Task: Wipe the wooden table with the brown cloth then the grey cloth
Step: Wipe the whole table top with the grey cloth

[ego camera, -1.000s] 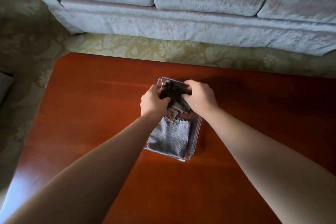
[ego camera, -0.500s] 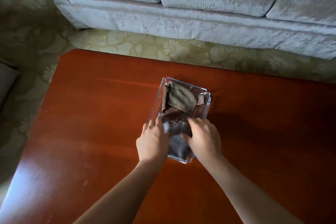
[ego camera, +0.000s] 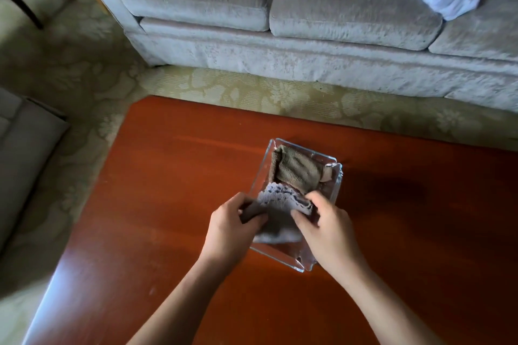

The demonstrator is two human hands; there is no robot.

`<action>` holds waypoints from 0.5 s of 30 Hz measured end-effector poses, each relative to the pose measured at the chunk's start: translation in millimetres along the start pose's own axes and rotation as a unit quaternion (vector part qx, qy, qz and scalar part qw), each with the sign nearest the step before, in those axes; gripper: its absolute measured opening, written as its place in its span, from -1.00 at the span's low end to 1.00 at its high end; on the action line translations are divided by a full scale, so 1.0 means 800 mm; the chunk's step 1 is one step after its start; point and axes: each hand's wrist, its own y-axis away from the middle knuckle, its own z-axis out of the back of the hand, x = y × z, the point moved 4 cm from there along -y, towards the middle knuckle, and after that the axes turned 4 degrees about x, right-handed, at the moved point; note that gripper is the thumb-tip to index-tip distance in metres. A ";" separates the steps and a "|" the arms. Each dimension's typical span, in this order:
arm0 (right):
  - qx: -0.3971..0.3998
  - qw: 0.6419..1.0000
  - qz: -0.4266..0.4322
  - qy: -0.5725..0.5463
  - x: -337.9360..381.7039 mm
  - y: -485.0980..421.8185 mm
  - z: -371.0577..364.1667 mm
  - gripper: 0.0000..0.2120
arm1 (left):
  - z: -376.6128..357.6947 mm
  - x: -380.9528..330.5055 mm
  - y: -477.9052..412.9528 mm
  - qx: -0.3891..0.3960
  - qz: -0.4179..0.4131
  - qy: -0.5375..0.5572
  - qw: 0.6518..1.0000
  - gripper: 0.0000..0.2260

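Broadly, the wooden table (ego camera: 168, 204) shows wide polished stretches on both sides of the clear glass tray (ego camera: 304, 267), which sits well in from the far edge bordering the patterned carpet (ego camera: 252, 89) and sofa (ego camera: 308, 64). Inside the tray, the folded brown cloth (ego camera: 297, 169) fills the far end. The grey cloth (ego camera: 276, 204) is at the near end, pinched by the curled fingers of the left hand (ego camera: 232, 228) and right hand (ego camera: 328, 230).

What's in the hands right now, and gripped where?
The grey cloth, by both hands: left hand grips its left side, right hand pinches its right side. The brown cloth lies unheld in the clear tray.
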 end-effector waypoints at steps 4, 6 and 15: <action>0.004 0.999 0.035 0.018 0.066 -0.010 -0.032 -0.84 | 0.064 0.033 0.000 -0.012 0.007 0.042 0.999 -0.76; 0.011 0.997 0.041 0.066 0.097 -0.023 -0.059 -0.83 | 0.096 0.053 -0.009 -0.035 0.010 0.053 0.998 -0.70; -0.033 0.950 0.102 0.293 0.146 -0.055 -0.245 -0.55 | 0.196 0.174 -0.097 -0.131 0.015 -0.183 0.974 -0.64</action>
